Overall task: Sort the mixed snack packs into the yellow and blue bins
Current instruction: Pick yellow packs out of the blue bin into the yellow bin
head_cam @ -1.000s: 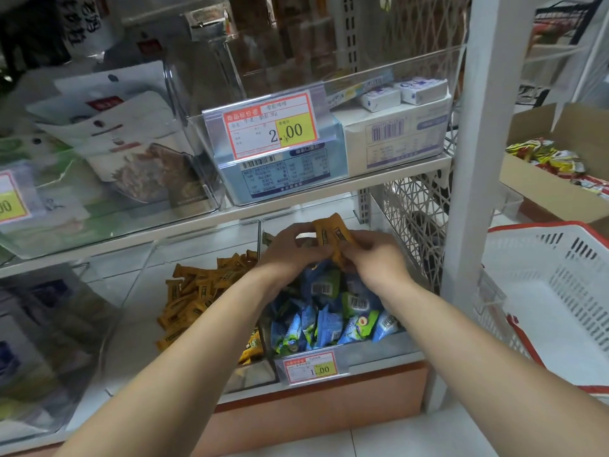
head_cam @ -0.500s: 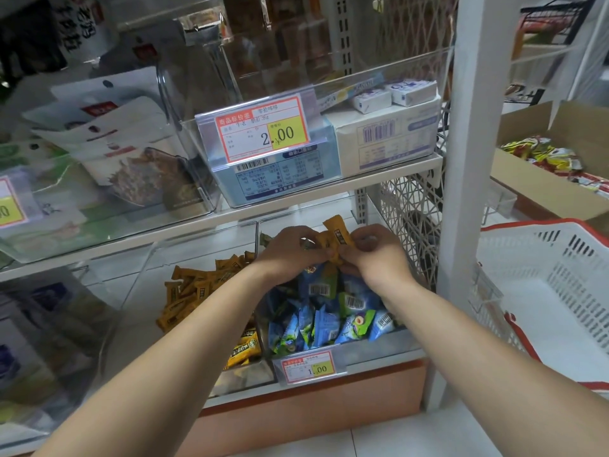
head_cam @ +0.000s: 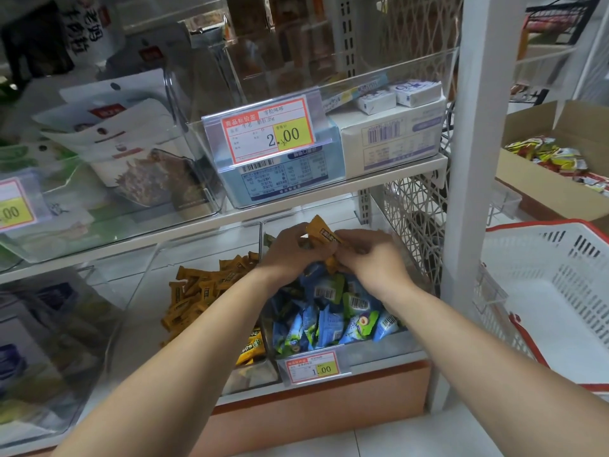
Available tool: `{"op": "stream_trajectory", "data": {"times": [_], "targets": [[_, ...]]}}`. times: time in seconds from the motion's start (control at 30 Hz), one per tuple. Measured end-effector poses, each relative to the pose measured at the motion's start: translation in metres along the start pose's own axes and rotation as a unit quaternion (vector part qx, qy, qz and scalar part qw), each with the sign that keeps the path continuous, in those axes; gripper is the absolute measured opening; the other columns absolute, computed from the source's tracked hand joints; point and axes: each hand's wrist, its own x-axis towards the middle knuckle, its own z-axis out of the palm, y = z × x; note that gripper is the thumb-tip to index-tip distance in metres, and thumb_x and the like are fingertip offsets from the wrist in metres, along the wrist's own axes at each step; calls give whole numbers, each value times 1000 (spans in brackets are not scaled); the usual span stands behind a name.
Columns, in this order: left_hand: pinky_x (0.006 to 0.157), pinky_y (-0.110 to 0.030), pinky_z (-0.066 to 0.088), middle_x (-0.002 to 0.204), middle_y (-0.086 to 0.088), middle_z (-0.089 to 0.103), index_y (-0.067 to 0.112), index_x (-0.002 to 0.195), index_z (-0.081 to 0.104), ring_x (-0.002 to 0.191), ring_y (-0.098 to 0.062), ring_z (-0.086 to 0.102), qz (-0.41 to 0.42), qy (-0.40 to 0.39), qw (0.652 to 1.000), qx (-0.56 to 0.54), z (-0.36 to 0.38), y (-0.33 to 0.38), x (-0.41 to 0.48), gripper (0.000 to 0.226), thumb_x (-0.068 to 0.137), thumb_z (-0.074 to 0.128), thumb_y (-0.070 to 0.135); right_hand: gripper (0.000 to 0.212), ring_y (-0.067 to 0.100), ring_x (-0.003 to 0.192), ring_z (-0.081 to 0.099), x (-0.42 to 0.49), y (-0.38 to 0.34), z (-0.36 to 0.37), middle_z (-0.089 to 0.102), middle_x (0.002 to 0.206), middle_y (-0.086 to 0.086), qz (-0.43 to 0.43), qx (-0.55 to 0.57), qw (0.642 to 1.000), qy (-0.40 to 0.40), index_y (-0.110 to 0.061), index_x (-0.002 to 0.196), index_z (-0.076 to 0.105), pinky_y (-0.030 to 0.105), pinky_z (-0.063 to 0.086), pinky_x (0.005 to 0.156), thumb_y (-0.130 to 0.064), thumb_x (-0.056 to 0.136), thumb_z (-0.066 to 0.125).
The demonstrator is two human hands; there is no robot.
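Pinching yellow packs (head_cam: pixel 321 232), left hand (head_cam: pixel 290 253) and right hand (head_cam: pixel 370 260) hover above, perhaps touching, blue packs (head_cam: pixel 329 313).

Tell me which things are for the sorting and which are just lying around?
For the job: yellow packs in the left hand and right hand, blue packs, yellow pile.
Lying about: basket, cardboard box, white boxes, price tag.

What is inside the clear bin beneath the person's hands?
The clear bin holds heaped blue and green packs, some showing barcodes. The left hand and right hand grip yellow packs above them, hiding the bin's back; lower layers are covered.
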Motion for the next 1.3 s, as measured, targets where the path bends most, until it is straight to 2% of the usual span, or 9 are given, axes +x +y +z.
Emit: {"op": "stream_trajectory", "data": {"times": [0.23, 0.33, 0.43, 0.53, 0.67, 0.87, 1.03, 1.2, 1.3], "targets": [[72, -15, 48, 92, 11, 74, 28, 100, 70, 87, -3, 68, -31, 69, 996, -49, 4, -8, -3, 17, 86, 75, 35, 22, 27, 93, 69, -2, -1, 1, 74, 96, 14, -80, -88, 986, -114, -12, 111, 73, 34, 53, 81, -7, 90, 70], [69, -8, 49, 101, 11, 71, 29, 113, 64, 86, 2, 67, -13, 73, 996, -53, 7, -8, -7, 26, 89, 72, 35, 18, 20, 82, 66, -1, 3, 2, 71, 88, 8, -87, -164, 975, -121, -14, 104, 71, 28, 46, 69, -9, 87, 71], [78, -19, 53, 103, 8, 71, 27, 113, 63, 91, -7, 67, 1, 91, 996, -15, 7, -3, -7, 25, 90, 71, 32, 22, 21, 87, 64, -1, 5, 2, 70, 93, 5, -80, -199, 971, -109, -16, 108, 70, 29, 44, 74, -14, 86, 72], [73, -13, 50, 96, 11, 69, 27, 106, 63, 85, -2, 66, 14, 124, 992, -9, 1, 5, -4, 19, 89, 72, 29, 62, 21, 110, 55, -1, 6, 6, 54, 122, 5, -55, -309, 948, -41, -20, 143, 50, 30, 45, 87, -35, 87, 72], [87, -29, 51, 109, 5, 68, 20, 121, 62, 98, -12, 64, -16, 194, 981, -3, -19, 9, -7, 37, 89, 71, 36, 64, 29, 118, 52, -13, 4, 18, 53, 129, 7, -97, -403, 910, 33, -17, 139, 49, 38, 48, 91, -49, 87, 66], [70, -48, 61, 85, 6, 72, 33, 100, 64, 77, -19, 71, -67, 239, 968, 31, -79, -19, -50, 35, 75, 70, 56, 47, 26, 134, 40, -25, 16, 36, 47, 149, -5, -103, -522, 827, -183, -38, 145, 44, 37, 42, 102, -50, 101, 34], [56, -21, 44, 92, 11, 63, 40, 116, 44, 79, -10, 62, -129, 182, 952, 212, -123, -59, -91, 40, 87, 67, 53, 47, 27, 133, 41, -29, 18, 38, 46, 149, -6, -87, -525, 821, -205, -43, 146, 42, 41, 43, 102, -53, 102, 27], [83, -31, 51, 133, 3, 61, 37, 140, 47, 107, -19, 62, -134, 132, 915, 357, -128, -45, -93, 60, 86, 57, 61, 65, 25, 138, 37, -28, 10, 28, 44, 149, -7, -116, -606, 769, -165, -43, 141, 48, 43, 29, 114, -71, 89, 20], [102, -36, 46, 142, 6, 55, 36, 132, 55, 124, -19, 54, -79, 121, 920, 364, -107, -21, -74, 47, 90, 57, 57, 84, 26, 146, 27, -28, 11, 19, 24, 162, -7, -65, -593, 773, -215, -50, 149, 27, 52, 17, 119, -83, 75, 3]]}}
